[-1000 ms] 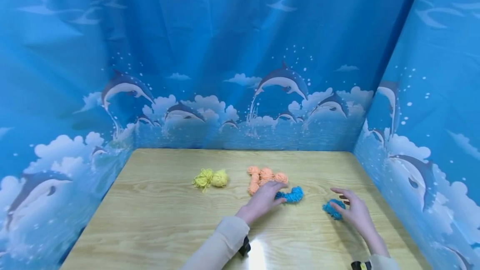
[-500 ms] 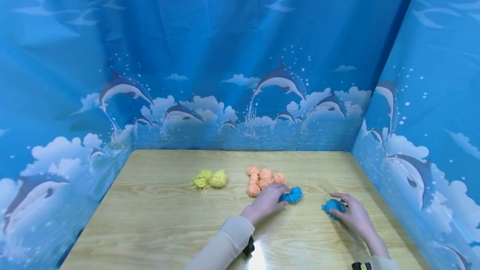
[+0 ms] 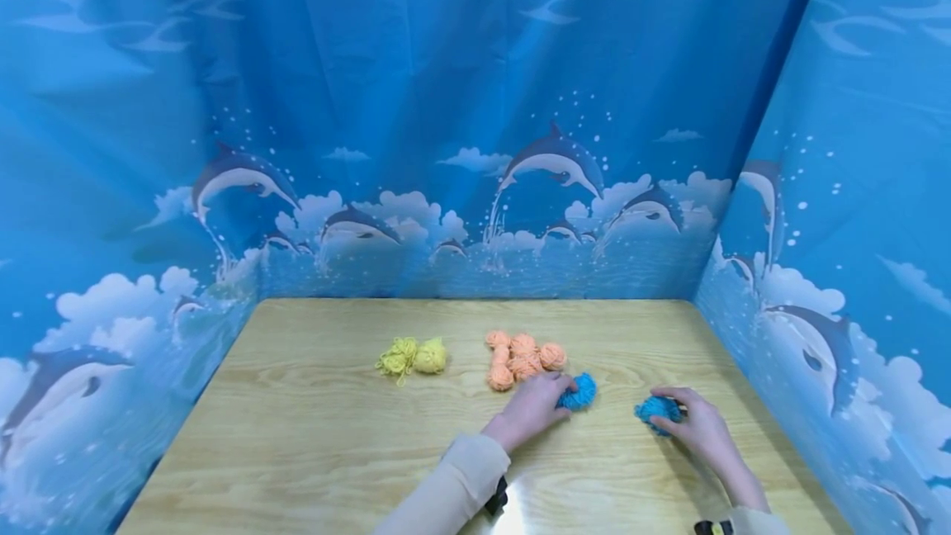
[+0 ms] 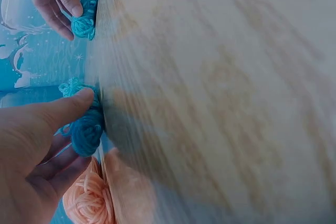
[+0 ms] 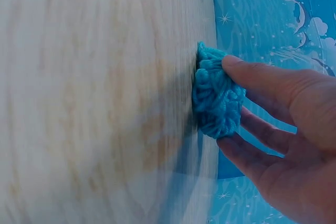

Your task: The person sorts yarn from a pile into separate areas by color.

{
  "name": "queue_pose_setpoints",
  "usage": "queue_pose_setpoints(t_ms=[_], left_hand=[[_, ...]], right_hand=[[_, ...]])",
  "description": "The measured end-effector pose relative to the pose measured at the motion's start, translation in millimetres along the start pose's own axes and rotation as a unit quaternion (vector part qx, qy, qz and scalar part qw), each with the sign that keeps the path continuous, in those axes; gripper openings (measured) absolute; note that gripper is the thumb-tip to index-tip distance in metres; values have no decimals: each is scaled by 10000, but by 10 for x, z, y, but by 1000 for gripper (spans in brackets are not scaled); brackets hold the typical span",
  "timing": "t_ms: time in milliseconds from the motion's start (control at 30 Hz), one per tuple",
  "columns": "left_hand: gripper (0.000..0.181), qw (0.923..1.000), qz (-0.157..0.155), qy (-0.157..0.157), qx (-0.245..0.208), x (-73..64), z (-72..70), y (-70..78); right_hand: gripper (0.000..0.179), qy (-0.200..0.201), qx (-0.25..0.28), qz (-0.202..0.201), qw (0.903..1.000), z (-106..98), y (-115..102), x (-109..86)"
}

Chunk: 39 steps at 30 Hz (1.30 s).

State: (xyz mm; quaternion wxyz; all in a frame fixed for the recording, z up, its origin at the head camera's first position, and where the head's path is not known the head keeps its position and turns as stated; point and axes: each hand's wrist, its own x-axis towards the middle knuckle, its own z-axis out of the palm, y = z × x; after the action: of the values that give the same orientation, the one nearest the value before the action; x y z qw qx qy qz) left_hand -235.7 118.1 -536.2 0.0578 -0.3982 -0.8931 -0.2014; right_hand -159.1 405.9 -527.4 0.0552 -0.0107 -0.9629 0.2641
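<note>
My left hand [image 3: 529,409] grips a blue ball of yarn [image 3: 583,390] on the table, right of the peach yarn. In the left wrist view the thumb lies over the top of this blue yarn [image 4: 86,132], with fingers partly hidden behind it. Farther right, my right hand [image 3: 704,429] pinches a second blue ball of yarn [image 3: 657,414]. The right wrist view shows the thumb on one side of that looped yarn [image 5: 216,95] and fingertips on the other. Both balls sit at the tabletop.
Several peach balls of yarn [image 3: 523,357] lie grouped just beyond the left hand. Two yellow balls of yarn [image 3: 429,356] sit side by side farther left. A blue dolphin-printed curtain [image 3: 446,106] stands behind and beside the wooden table [image 3: 312,436].
My left hand has shifted slightly right and taken firmer hold of its blue yarn. My right hand's thumb and fingers have drawn in on the other blue ball.
</note>
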Motion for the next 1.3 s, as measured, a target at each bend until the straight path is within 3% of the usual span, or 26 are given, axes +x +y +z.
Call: queue_pose_setpoints(t_ms=[267,667,867,1033,1300], left_hand=[[32,9997,-92,-28,-206,-16,-14,13],[31,9943,-337,102,-1004,-87,-62,2],[31,9866,-428,191,-1561,-111,-154,4],[31,9782,-291,314,-2030,-141,-225,-35],[34,9710,-216,525,-2324,-251,-310,-140]], right_hand=[[48,-60,-31,38,10000,6,-16,7],[47,-207,29,184,9996,-10,-9,21],[50,-286,35,223,9993,-24,-3,22],[50,-291,-9,191,9994,-31,1,24],[47,-171,-123,29,9998,-33,-20,19]])
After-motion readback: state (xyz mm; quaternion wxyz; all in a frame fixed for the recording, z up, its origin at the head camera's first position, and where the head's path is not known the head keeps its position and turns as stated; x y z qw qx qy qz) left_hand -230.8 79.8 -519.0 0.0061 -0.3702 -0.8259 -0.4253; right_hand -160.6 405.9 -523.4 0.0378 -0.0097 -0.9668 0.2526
